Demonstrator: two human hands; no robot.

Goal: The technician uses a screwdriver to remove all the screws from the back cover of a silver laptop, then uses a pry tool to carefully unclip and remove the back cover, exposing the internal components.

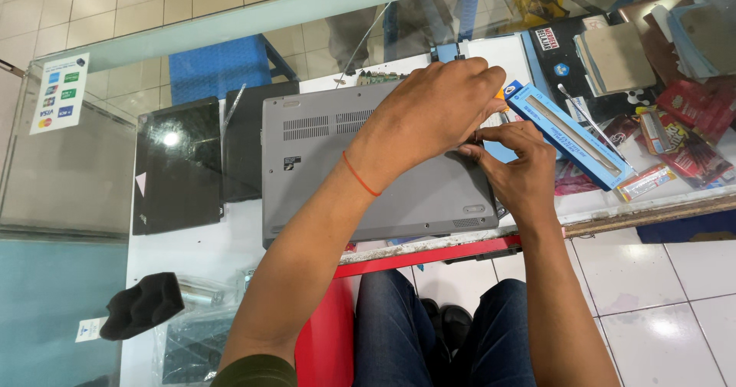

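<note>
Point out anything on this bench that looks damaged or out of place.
The grey laptop lies upside down, base up, under both hands. The table's front edge looks chipped and worn. The blue box lies askew among loose packets. Nothing looks spilled.

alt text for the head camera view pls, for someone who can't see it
Seen from above, a person's left hand and right hand meet at the right edge of a grey laptop lying upside down on a white table. A long blue box lies to the right and a black laptop to the left.
</note>
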